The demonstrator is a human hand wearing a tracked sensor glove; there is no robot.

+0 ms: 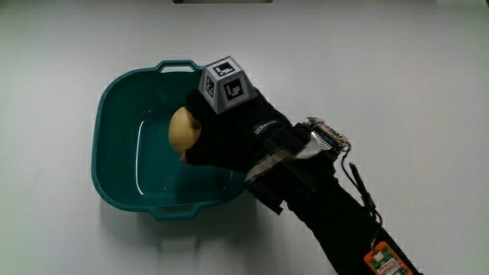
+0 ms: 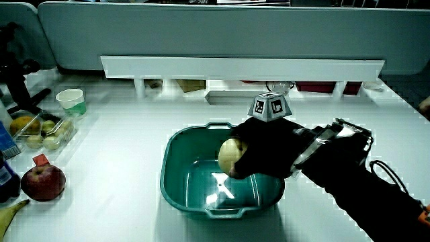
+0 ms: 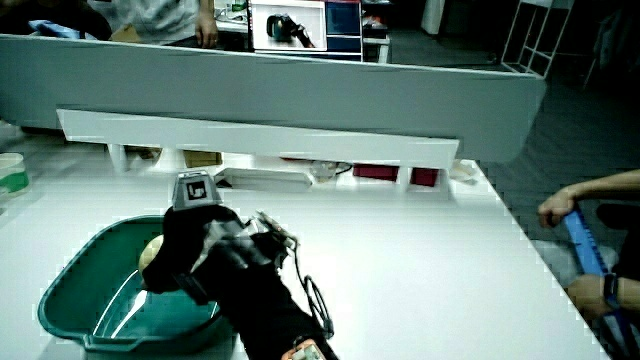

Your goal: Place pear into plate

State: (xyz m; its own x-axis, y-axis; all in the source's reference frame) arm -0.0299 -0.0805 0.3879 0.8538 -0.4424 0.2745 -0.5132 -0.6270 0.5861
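A yellowish pear (image 1: 182, 128) is gripped by the gloved hand (image 1: 221, 137), which hovers over the inside of a teal plate (image 1: 114, 99), a deep dish with two small handles. In both side views the pear (image 2: 230, 156) (image 3: 152, 251) hangs a little above the plate's floor (image 2: 201, 181), held in the curled fingers. The patterned cube (image 1: 226, 82) sits on the back of the hand. The black forearm (image 1: 336, 221) reaches in over the plate's rim (image 3: 70, 300) from the person's side.
In a side view, a red apple (image 2: 43, 182), a banana tip (image 2: 9, 215), a clear box of fruit (image 2: 41, 129) and a white cup (image 2: 71, 101) lie beside the plate at the table's edge. A low white shelf (image 2: 242, 68) runs along the partition.
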